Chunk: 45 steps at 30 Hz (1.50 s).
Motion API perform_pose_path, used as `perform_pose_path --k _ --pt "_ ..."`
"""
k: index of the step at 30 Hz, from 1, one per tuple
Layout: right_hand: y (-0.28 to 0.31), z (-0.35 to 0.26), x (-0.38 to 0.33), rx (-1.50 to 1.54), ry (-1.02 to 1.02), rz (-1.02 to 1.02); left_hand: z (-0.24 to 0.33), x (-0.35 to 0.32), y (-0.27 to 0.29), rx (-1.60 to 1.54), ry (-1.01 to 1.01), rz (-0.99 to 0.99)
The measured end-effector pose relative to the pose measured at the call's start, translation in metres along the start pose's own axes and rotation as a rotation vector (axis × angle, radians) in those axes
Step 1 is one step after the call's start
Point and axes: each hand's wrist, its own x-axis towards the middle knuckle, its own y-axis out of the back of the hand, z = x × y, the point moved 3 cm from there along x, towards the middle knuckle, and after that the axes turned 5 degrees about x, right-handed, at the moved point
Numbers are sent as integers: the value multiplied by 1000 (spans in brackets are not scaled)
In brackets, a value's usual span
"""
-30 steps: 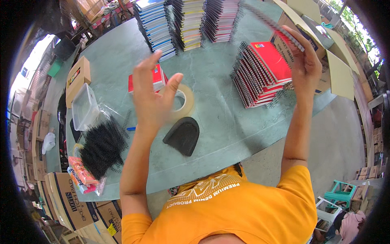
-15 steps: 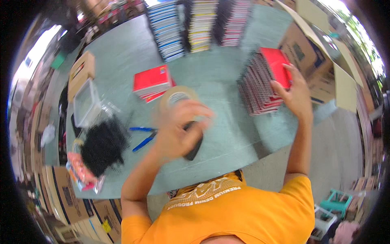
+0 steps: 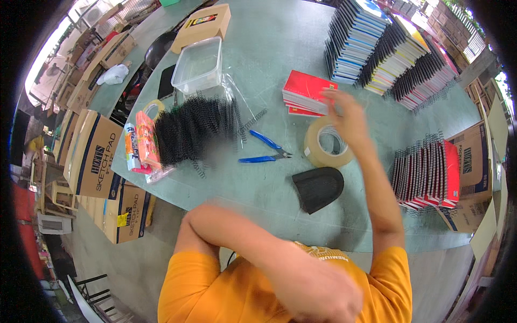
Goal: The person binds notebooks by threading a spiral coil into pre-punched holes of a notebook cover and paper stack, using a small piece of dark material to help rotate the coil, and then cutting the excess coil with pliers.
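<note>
My right hand (image 3: 347, 116) reaches over the table to a small stack of red-covered pads (image 3: 309, 89), fingers apart at its right edge; I cannot tell whether they touch it. Below that hand lies a wide roll of clear packing tape (image 3: 318, 151). My left hand (image 3: 323, 293) is drawn back across my chest, blurred, its fingers hard to make out. Between my arms a black rounded pad-like piece (image 3: 319, 189) rests on the table. Blue-handled cutting pliers (image 3: 266, 148) lie beside a heap of black spiral binding coils (image 3: 196, 129).
Red spiral-bound notebooks (image 3: 425, 172) stand at the right, beside a cardboard box (image 3: 471, 161). Tall notebook stacks (image 3: 355, 43) rise at the far right. A clear plastic tub (image 3: 198, 64), a brown carton (image 3: 202, 24) and colourful packets (image 3: 142, 142) sit at the left.
My right hand has left the red spiral notebooks and moved left to the red pads. My left hand has withdrawn from above the tape to my chest. The view has turned left.
</note>
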Motion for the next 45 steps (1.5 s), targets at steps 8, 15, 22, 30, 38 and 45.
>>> perform_pose_path --k 8,15,22,30,38,45 --pt "-69 28 18 -349 88 -58 -77 -266 136 1477 1638 517" --pt "17 -18 2 -152 -16 -40 -70 -249 132 1391 1484 655" --pt "6 -23 -31 -183 -131 -148 -70 -194 115 1125 1190 766" --pt "4 -28 -32 -125 -82 -102 -75 -169 111 1157 1021 858" --pt "-3 -35 -33 -63 -30 -141 -78 -168 114 1255 1013 895" --pt "-15 -47 -30 -98 -51 -191 -67 -188 125 1008 991 784"
